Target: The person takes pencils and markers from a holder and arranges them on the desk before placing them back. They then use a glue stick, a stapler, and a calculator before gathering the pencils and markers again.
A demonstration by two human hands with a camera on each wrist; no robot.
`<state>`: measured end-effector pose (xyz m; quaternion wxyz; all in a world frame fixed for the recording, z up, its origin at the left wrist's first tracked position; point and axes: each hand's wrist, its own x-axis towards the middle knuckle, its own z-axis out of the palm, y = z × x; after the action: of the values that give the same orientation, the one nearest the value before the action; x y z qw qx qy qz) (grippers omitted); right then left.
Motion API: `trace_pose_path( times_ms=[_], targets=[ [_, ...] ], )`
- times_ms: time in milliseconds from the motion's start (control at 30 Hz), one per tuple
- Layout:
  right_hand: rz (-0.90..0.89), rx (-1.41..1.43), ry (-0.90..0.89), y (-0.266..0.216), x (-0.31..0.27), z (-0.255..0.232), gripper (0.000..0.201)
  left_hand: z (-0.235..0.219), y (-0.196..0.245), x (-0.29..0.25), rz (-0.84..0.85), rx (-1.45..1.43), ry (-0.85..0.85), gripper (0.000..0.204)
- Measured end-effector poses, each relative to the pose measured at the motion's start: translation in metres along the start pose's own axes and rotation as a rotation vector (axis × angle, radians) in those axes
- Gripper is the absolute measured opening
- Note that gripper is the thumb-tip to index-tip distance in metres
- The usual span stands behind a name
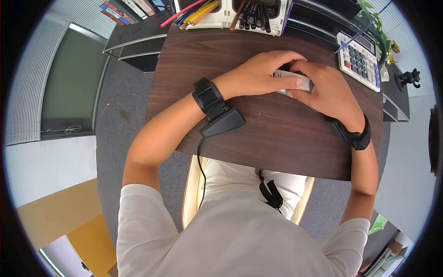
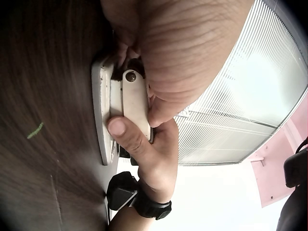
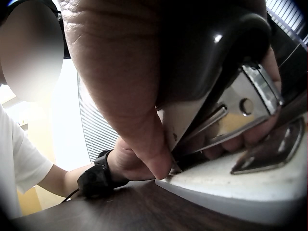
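The stapler (image 1: 285, 75) is held on the surface (image 1: 277, 138), nearer the far edge than the near one; by the left hand (image 1: 265, 74) and right hand (image 1: 331, 90) it is gripped, fingers clamped around it.

Lettering on the stapler (image 1: 287, 75) and book spines (image 1: 121, 14) is too small to read.

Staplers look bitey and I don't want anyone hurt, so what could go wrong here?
Fingers are close to the open gap in the stapler, so one might get pinched. The wire from the left wristband hangs over the edge of the table, so it could catch and tug.
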<state>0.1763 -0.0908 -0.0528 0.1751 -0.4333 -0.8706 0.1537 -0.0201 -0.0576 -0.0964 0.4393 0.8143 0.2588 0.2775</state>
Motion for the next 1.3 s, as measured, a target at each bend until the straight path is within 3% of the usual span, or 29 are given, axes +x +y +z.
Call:
trace_pose_path(
  times_ms=[1300],
  targets=[
    [0.021, -0.01, -0.029, -0.0039, 0.0, -0.0018, 0.036, 0.0019, -0.004, -0.0004, 0.044, 0.032, 0.03, 0.055]
  ],
)
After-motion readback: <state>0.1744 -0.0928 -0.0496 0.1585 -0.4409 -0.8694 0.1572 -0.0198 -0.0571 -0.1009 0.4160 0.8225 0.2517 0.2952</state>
